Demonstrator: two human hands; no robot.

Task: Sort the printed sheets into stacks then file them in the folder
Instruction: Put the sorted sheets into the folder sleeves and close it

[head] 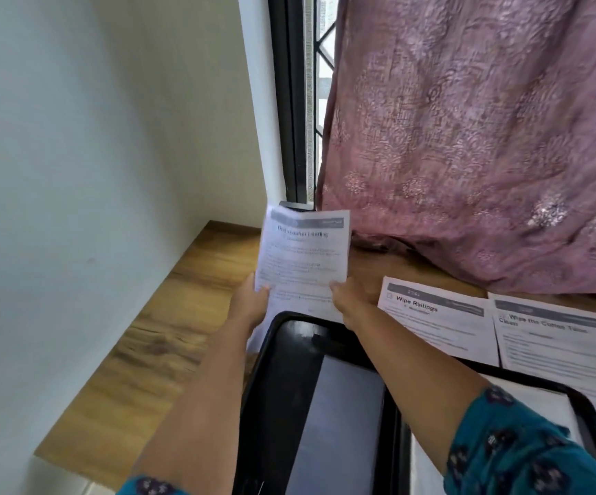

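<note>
**Both Hands on the Dishwasher Loading Sheet**

Fingers of our left hand curl round the lower left edge of a thin printed sheet headed "Dishwasher Loading", with the thumb laid on its face. Our right hand pinches the lower right edge the same way. We see the sheet held above the far left of the wood-grain table, its top bowed slightly toward the dark window frame. To its right, a flat "Wipe Railings" sheet lies on the table beside another printed page. Nearest us lies a glossy black open folder with rounded corners. A textured pink curtain hangs behind. Patterned teal sleeves cover our arms.
</note>
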